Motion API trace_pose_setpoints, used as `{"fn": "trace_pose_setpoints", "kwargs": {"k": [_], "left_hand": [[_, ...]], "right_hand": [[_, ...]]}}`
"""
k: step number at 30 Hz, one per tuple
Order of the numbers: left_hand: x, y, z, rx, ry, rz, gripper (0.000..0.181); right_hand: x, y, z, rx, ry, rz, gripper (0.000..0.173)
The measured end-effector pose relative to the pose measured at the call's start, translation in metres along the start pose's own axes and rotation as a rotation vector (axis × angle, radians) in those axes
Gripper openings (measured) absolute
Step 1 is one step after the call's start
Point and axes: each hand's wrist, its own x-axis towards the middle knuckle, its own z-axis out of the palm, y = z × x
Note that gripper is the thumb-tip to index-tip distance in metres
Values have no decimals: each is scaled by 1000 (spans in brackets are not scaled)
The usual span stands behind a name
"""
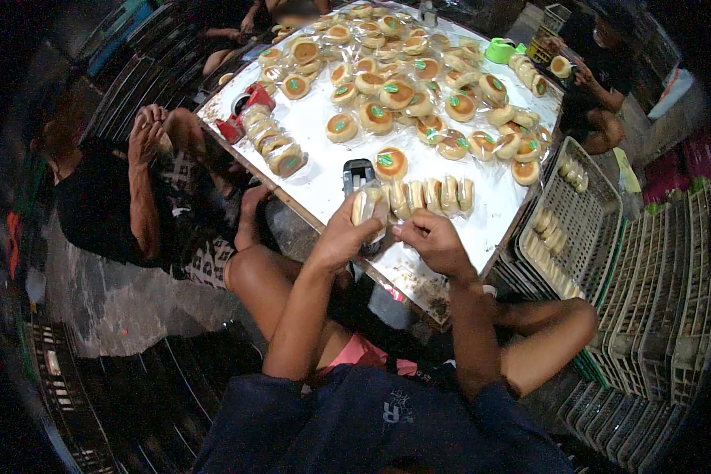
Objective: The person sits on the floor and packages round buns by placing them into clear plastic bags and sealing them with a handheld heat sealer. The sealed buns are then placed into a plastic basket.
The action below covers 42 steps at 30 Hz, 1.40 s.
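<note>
My left hand (348,232) holds a round bun in a clear plastic bag (370,204) at the near part of the white tabletop. Close on its right, my right hand (432,240) has its fingers curled near the bag; whether they pinch the plastic is hidden by the small size. A black tape dispenser (358,175) stands just beyond my left hand. Beside it lies a bagged bun with a green label (391,163). A row of bagged buns on edge (432,195) stands beyond my right hand. Many more bagged, browned buns (397,95) are heaped farther back.
A red tape dispenser (249,109) and a row of bagged buns (272,142) lie along the left edge. A green dispenser (501,51) is at the back right. Crates, one holding buns (604,237), are stacked at right. Co-workers sit at left, behind and at right.
</note>
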Motion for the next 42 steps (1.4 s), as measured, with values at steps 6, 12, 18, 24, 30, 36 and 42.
{"fn": "trace_pose_setpoints", "kwargs": {"k": [6,12,18,24,30,36,42], "left_hand": [[-3,16,24,129,-229,-117,53],[2,-7,20,-219,-243,-420,48],[1,13,44,-397,-3,-246,51],[69,38,56,458,25,161,52],[248,-56,11,1412,-86,41,77],[300,-71,5,1520,-270,-92,81],[182,30,66,636,-58,263,48]], "right_hand": [[12,-42,-33,-131,-181,107,37],[-7,40,-35,87,99,-18,74],[7,35,-40,-69,438,-190,57],[21,106,-101,-506,1115,-221,54],[14,148,-83,-476,911,-39,63],[8,143,-103,-379,840,34,68],[6,76,-93,-416,926,-113,54]]}}
